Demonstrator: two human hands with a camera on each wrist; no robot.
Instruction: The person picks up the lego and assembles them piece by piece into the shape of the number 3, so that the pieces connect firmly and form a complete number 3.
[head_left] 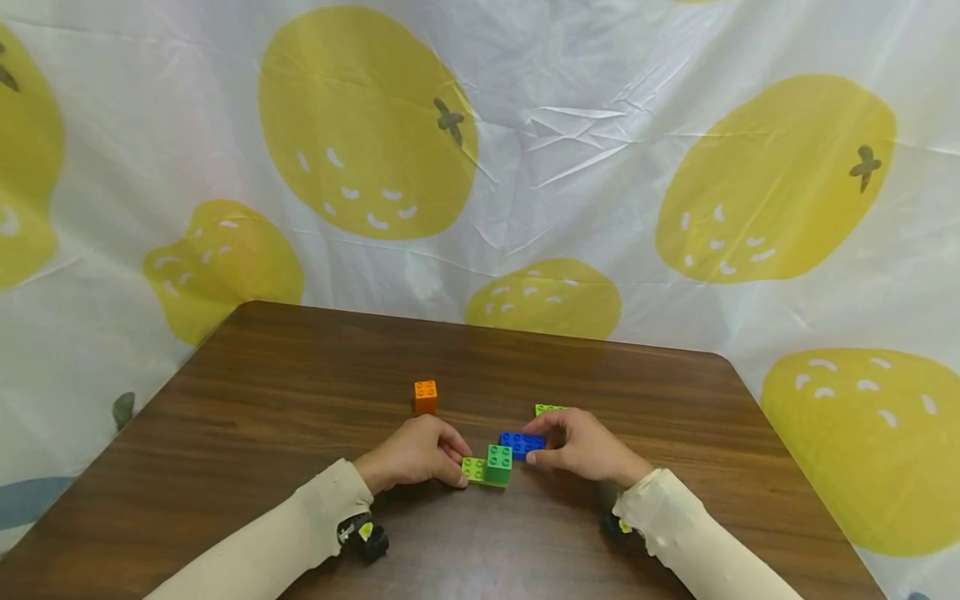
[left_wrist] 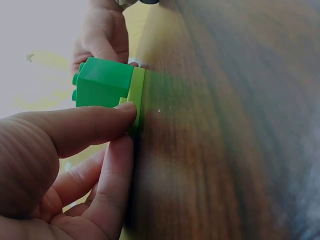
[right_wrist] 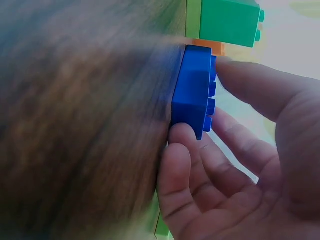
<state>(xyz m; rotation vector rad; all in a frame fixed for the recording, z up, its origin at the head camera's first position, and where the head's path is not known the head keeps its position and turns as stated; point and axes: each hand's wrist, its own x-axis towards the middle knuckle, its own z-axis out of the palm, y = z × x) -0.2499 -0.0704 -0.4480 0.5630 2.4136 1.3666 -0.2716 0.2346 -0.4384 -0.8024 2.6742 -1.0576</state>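
Around the middle of the brown wood-grain table [head_left: 315,367], the left hand [head_left: 415,452] pinches the thin lime-green plastic studded plate [head_left: 472,468], whose end toward the table's right edge carries a green plastic four-stud block [head_left: 498,463]. Just beside it, the right hand [head_left: 585,446] grips the blue plastic rectangular brick [head_left: 517,444] by its right end. Nearer the far edge stand an orange plastic four-stud block [head_left: 425,398] and, partly hidden behind the right hand, a lime-green plastic studded piece [head_left: 550,409].
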